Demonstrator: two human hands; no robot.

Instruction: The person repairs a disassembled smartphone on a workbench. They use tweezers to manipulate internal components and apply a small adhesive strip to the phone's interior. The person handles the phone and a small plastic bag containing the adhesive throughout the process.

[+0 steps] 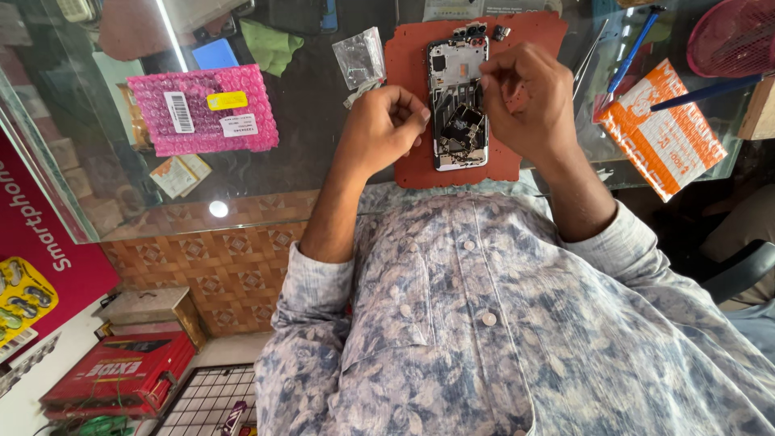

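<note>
Pretty cluttered glass tabletop point(307, 161) here. Off to the left there's a pink bubble-wrap package point(203, 110) with stickers on it, and a small clear plastic bag point(360, 56) lies just beside the top left corner of the red work mat point(507, 161). A green cloth point(270, 44) sits further back. On the right side you've got an orange and white booklet point(666, 129) with a blue pen point(632, 50) near it, plus tweezers point(593, 55) next to the mat.

The opened smartphone point(458, 101) lies face down in the middle of the mat, back cover off, boards and metal shields showing in the lower half. A few small loose parts point(476, 32) sit at the mat's top edge.

The left hand point(383, 129) is curled almost closed, fingertips resting at the phone's left edge. Can't tell if it's pinching anything. The right hand point(525, 101) covers the phone's right side, thumb and forefinger pressed together over the frame, maybe on something tiny, too small to make out.
</note>
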